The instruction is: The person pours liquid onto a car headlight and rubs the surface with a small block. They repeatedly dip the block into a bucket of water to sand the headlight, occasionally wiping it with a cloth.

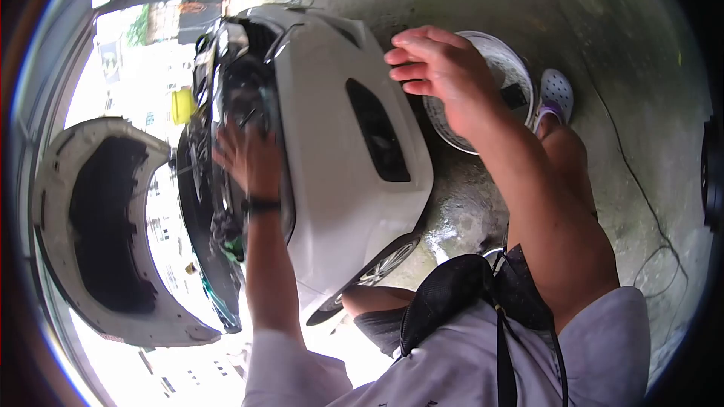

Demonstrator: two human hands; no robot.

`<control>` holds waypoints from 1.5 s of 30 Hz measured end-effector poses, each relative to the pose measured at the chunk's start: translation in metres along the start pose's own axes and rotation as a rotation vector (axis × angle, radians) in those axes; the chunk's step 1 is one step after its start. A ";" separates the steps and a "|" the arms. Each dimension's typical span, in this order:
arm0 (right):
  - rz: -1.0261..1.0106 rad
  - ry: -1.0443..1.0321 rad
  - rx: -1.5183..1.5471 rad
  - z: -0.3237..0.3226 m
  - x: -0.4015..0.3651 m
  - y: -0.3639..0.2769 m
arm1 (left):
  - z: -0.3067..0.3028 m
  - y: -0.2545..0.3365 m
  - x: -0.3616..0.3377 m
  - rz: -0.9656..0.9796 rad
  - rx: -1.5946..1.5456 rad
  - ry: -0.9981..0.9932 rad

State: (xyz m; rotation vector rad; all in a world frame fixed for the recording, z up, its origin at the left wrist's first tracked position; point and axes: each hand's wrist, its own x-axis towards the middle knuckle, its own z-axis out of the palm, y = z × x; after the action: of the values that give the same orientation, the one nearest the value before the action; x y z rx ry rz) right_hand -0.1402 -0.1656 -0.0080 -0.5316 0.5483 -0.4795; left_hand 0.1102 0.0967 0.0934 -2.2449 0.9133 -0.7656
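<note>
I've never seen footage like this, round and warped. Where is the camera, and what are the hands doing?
One picture, from a wide-angle camera on the person's head, looking down; hence the round, bent look. No machine, just two bare hands. Below is a white car with its hood raised, on wet concrete. The left hand, with a black wristband, reaches into the engine bay near a yellow cap; whether it grips anything is hidden. The right hand is open and empty above a white bucket, beside the person's shoe.
</note>
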 end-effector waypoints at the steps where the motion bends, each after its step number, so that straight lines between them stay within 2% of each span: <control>1: 0.020 -0.021 -0.046 0.000 0.004 0.007 | 0.000 0.010 0.027 -0.020 0.028 0.084; 3: 0.052 -0.111 -0.152 0.003 0.007 0.023 | -0.035 0.041 0.072 -0.030 -0.421 -0.017; 4: 0.126 -0.175 -0.183 0.007 0.003 0.022 | -0.048 0.069 0.072 -0.033 -0.521 0.081; 5: 0.197 -0.241 -0.221 0.011 0.000 0.021 | -0.065 0.104 0.069 -0.119 -0.369 -0.246; 6: 0.273 -0.328 -0.152 0.011 0.001 0.024 | -0.075 0.134 0.045 0.112 -0.389 0.051; 7: 0.322 -0.429 0.012 0.002 0.011 0.034 | -0.083 0.166 0.036 0.158 -0.642 0.373; 8: 0.303 -0.344 0.151 0.018 0.002 0.024 | -0.102 0.194 0.021 0.075 -0.812 0.341; 9: 0.287 -0.250 0.292 0.030 -0.007 0.017 | -0.103 0.210 0.012 0.058 -0.882 0.436; 11: 0.313 -0.285 0.217 0.021 -0.002 0.028 | -0.093 0.215 -0.004 -0.011 -1.009 0.393; 13: 0.340 -0.305 0.164 0.003 0.009 0.046 | -0.082 0.201 -0.020 0.054 -1.023 0.320; 14: 0.355 -0.385 0.180 -0.006 0.014 0.057 | -0.084 0.189 -0.026 0.045 -1.022 0.326; 15: 0.366 -0.464 0.199 -0.010 0.016 0.061 | -0.088 0.172 -0.032 0.167 -1.057 0.274; 16: 0.377 -0.473 0.185 -0.006 0.010 0.055 | -0.093 0.155 -0.039 0.292 -1.088 0.221; 19: 0.338 -0.398 0.134 0.007 0.006 0.048 | -0.110 0.104 -0.073 0.394 -1.018 0.180; 20: 0.333 -0.395 0.142 0.010 0.003 0.042 | -0.112 0.078 -0.089 0.361 -0.923 0.066; 25: 0.240 -0.386 0.003 0.000 0.006 0.030 | -0.100 -0.083 -0.158 -0.108 -0.284 0.124; 27: 0.230 -0.361 -0.035 0.000 0.006 0.027 | -0.094 -0.129 -0.172 -0.183 -0.243 0.136; 29: 0.211 -0.373 0.003 0.000 0.007 0.026 | -0.074 -0.154 -0.187 -0.191 -0.593 -0.016; 33: 0.195 -0.334 -0.033 0.000 0.004 0.027 | -0.098 -0.147 -0.189 -0.167 -0.508 -0.119; 36: 0.202 -0.258 -0.073 0.000 0.005 0.028 | -0.121 -0.108 -0.169 0.097 -0.521 -0.059; 37: 0.190 -0.250 -0.096 0.000 0.004 0.029 | -0.117 -0.097 -0.160 0.108 -0.524 -0.058; 39: 0.176 -0.236 -0.117 0.002 0.004 0.029 | -0.107 -0.078 -0.142 0.291 -0.552 -0.112; 41: 0.181 -0.215 -0.134 0.003 0.002 0.025 | -0.097 -0.058 -0.115 0.344 -0.503 -0.130; 43: 0.172 -0.202 -0.132 0.002 0.001 0.022 | -0.087 -0.044 -0.077 0.459 -0.416 -0.116; 45: 0.164 -0.186 -0.126 -0.001 0.001 0.020 | -0.057 -0.038 -0.035 0.495 -0.389 -0.045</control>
State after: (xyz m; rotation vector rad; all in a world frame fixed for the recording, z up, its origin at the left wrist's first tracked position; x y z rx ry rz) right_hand -0.1343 -0.1516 -0.0205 -0.6388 0.4409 -0.2373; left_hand 0.0659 0.1283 0.1472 -2.1875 1.6251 -0.3286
